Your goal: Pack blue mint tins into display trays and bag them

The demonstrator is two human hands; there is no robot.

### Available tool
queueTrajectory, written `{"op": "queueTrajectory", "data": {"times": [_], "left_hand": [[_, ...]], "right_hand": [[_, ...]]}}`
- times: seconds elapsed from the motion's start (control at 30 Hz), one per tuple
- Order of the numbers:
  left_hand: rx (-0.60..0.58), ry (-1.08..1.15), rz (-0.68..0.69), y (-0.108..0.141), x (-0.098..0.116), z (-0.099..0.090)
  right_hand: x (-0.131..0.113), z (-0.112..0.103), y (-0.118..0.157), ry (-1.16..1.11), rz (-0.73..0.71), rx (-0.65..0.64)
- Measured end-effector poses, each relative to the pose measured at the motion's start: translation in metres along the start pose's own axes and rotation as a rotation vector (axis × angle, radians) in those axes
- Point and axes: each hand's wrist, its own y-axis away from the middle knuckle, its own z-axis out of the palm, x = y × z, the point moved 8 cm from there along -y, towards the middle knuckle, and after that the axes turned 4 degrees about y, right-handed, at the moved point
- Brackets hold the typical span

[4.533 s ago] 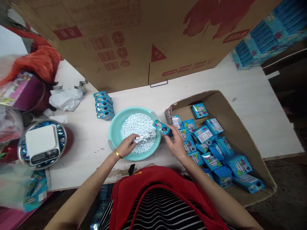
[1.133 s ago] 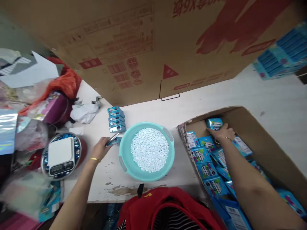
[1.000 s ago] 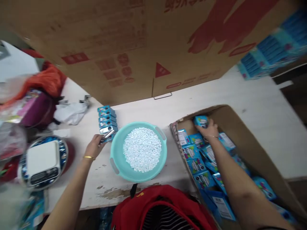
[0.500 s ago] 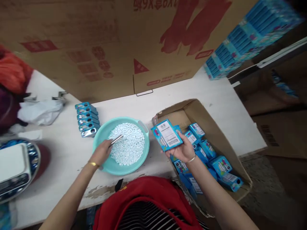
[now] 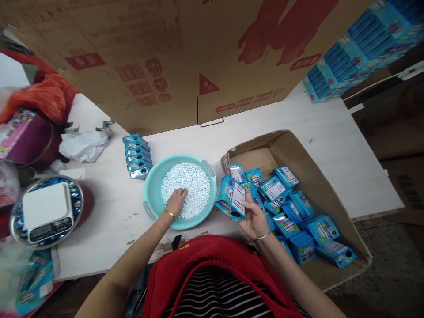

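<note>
My left hand point(image 5: 176, 202) is down among the small white candies point(image 5: 197, 190) in a turquoise plastic bowl point(image 5: 153, 187). Its fingers are closed and point into the candies; the metal scoop it held a moment ago is hidden beneath them. Just right of the bowl, my right hand point(image 5: 254, 217) grips a blue candy box point(image 5: 232, 196) by its side, tilted, with a white printed panel showing. More blue boxes point(image 5: 287, 226) lie jumbled in an open cardboard carton point(image 5: 316, 187) under and beyond my right hand.
A neat row of blue boxes point(image 5: 138, 158) stands behind the bowl. At left, a white scale point(image 5: 48, 207) sits on a round container of blue items. A large cardboard box point(image 5: 185, 57) walls off the back; stacked blue packs point(image 5: 344, 62) rise at right.
My left hand has gone deeper into the candies, and the scoop has dropped from sight. The box in my right hand has turned and tilted. The camera view has shifted left.
</note>
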Motion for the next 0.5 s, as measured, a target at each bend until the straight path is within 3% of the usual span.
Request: {"op": "queueTrajectory", "data": {"times": [0.17, 0.27, 0.37, 0.5], "left_hand": [[-0.06, 0.141, 0.031, 0.007, 0.015, 0.016], [-0.07, 0.222, 0.048, 0.012, 0.019, 0.013], [-0.057, 0.292, 0.086, 0.025, 0.021, -0.009], [0.032, 0.393, 0.215, 0.053, 0.034, -0.069]], "right_hand": [[0.02, -0.006, -0.019, -0.072, 0.031, 0.105], [0.03, -0.005, -0.023, -0.096, 0.06, 0.123], [0.034, -0.006, -0.024, -0.113, 0.068, 0.151], [0.037, -0.003, -0.029, -0.095, 0.055, 0.191]]}}
